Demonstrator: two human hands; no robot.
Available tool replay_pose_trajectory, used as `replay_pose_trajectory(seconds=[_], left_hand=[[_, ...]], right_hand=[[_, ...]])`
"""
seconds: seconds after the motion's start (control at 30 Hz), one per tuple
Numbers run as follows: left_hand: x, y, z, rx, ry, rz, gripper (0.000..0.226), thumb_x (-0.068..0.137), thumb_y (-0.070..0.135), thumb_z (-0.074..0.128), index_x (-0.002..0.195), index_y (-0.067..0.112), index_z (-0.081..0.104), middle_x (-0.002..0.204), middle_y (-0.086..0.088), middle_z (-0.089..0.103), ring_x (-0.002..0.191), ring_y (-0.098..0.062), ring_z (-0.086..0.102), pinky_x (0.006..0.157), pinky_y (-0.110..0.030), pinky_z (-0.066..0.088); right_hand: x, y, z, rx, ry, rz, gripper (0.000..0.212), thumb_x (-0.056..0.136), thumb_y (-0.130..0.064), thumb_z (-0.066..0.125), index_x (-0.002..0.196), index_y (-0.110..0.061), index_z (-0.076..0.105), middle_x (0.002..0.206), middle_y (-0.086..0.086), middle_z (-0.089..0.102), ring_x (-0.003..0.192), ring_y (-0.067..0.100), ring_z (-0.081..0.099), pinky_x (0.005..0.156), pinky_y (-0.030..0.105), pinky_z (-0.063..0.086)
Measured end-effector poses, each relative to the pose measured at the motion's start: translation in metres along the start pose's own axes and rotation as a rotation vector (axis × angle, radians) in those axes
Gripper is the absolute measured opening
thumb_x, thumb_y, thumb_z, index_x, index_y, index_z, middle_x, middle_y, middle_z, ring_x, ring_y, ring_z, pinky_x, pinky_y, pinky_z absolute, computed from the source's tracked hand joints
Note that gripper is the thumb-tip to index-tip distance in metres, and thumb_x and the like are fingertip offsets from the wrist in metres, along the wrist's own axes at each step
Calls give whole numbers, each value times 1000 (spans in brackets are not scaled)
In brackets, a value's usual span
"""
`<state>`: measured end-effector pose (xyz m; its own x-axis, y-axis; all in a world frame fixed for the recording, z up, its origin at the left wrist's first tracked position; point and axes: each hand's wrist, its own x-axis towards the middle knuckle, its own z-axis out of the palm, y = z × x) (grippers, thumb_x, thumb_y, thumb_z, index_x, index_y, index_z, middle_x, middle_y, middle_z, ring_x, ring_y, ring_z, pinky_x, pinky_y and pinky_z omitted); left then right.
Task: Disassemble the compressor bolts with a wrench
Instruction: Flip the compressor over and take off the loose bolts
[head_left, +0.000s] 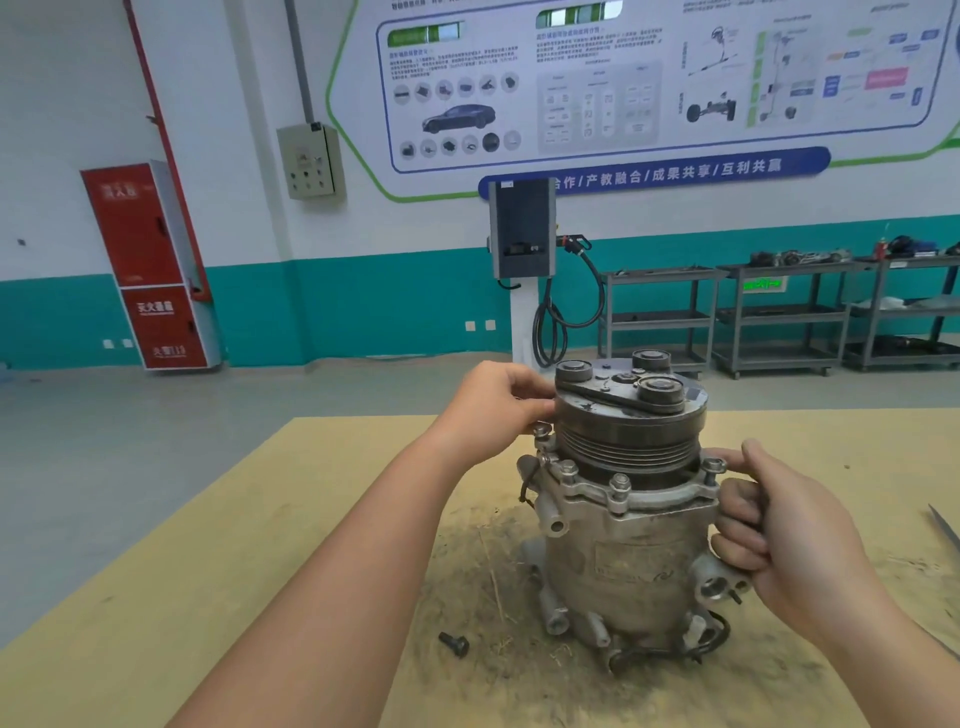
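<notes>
A dirty grey compressor (631, 551) stands upright on the yellow board table (260, 545), its dark pulley (631, 421) on top. Several flange bolts (619, 486) ring the housing below the pulley. My left hand (493, 410) grips the pulley's left edge with curled fingers. On the housing's right side my right hand (769, 525) curls its fingers around the body, with its thumb by a flange bolt (712, 465). One loose black bolt (454, 644) lies on the table at the front left of the compressor. I see no wrench in either hand.
A thin metal tool tip (945, 527) pokes in at the table's right edge. Dirt and straw bits lie around the compressor. Beyond the table are grey floor, metal shelving carts (779, 317), a charging post (522, 234) and a red cabinet (150, 265).
</notes>
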<state>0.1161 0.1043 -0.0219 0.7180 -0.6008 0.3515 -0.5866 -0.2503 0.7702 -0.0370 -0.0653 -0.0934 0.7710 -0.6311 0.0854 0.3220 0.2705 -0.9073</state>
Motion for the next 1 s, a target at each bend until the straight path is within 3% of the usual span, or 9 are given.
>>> replay_pose_trajectory(seconds=[0.07,0.2,0.3,0.4,0.5,0.57,0.7,0.8,1.0], left_hand=[[1,1,0,77,-16,13,14,91,9,67,85,20,73,79,7,71,68,-2,63,62,-11,50],[1,7,-3,212,-135,3,16,96,19,62,99,21,78,84,10,73,75,-1,64,79,-23,49],[-8,9,-5,195,-217,-38,27,103,36,46,115,30,69,117,7,71,112,-20,64,101,-32,45],[-38,1,6,-2,-24,-155,77,91,69,33,156,30,20,158,14,27,143,-13,34,105,-24,23],[-82,3,39,-76,27,-182,134,53,95,42,153,32,-19,164,14,-3,141,0,13,109,-25,12],[-95,5,66,-108,10,-168,153,39,91,60,149,32,-29,162,16,-7,143,-1,6,112,-26,9],[-91,3,90,-212,135,-119,149,50,62,84,148,39,-26,160,11,8,147,-10,14,121,-38,18],[-82,-9,78,-226,92,-114,150,44,72,81,145,48,-26,161,9,17,145,-8,23,121,-37,20],[-66,-28,45,-121,39,-129,142,47,68,75,149,42,-22,164,9,-11,142,0,1,118,-34,8]], right_hand=[[-2,-1,2,-81,-27,-22,33,99,-40,46,93,-12,62,50,-7,19,35,5,15,34,15,15],[-3,1,3,-178,-30,-55,30,93,-32,57,106,-6,62,49,-9,23,38,4,18,34,16,16],[0,1,1,-181,-31,-48,29,93,-33,58,110,-10,62,49,-10,24,38,4,18,33,16,18],[2,-3,3,-159,-116,41,22,94,-36,55,98,-18,66,52,-8,22,40,6,17,34,17,16],[5,-11,4,-178,-258,140,32,93,-37,50,73,-33,73,62,-4,12,47,10,10,41,23,9],[6,-14,5,-230,-287,137,35,91,-37,48,66,-35,72,61,-4,12,48,10,9,44,25,7],[6,-10,7,-307,-195,27,32,90,-24,43,85,-32,73,52,-7,18,43,9,15,40,20,13],[1,-6,6,-373,-116,-107,37,94,-13,40,99,-31,71,39,-15,36,35,2,32,38,15,24],[4,-6,-3,-112,183,-63,25,95,-6,32,106,-13,52,58,-3,40,45,10,33,43,23,29]])
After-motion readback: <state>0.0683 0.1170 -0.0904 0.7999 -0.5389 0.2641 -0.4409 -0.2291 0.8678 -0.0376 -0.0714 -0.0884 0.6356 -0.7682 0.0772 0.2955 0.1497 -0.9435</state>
